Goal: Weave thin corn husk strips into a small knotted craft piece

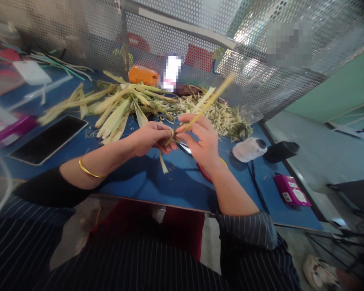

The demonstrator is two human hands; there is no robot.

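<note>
Over the blue table, both of my hands meet at a small folded piece of dried husk. My left hand (156, 138) pinches that piece between thumb and fingers. A long, narrow yellowish husk strip (210, 99) is held in my right hand (200, 139) and points up and away to the right. Its lower end lies at my left fingertips, where the exact fold is partly hidden. Below my hands is a small pale husk scrap (163, 163). Partly behind my right hand lie scissors with red and yellow handles (204, 173).
Beyond my hands, a pile of long husks (118, 109) adjoins a heap of shredded trimmings (221, 117). A dark tablet (48, 139) lies left. White thread (249, 149), a black spool (281, 151) and a purple pack (292, 190) stand right. A perforated metal screen (182, 36) borders the back.
</note>
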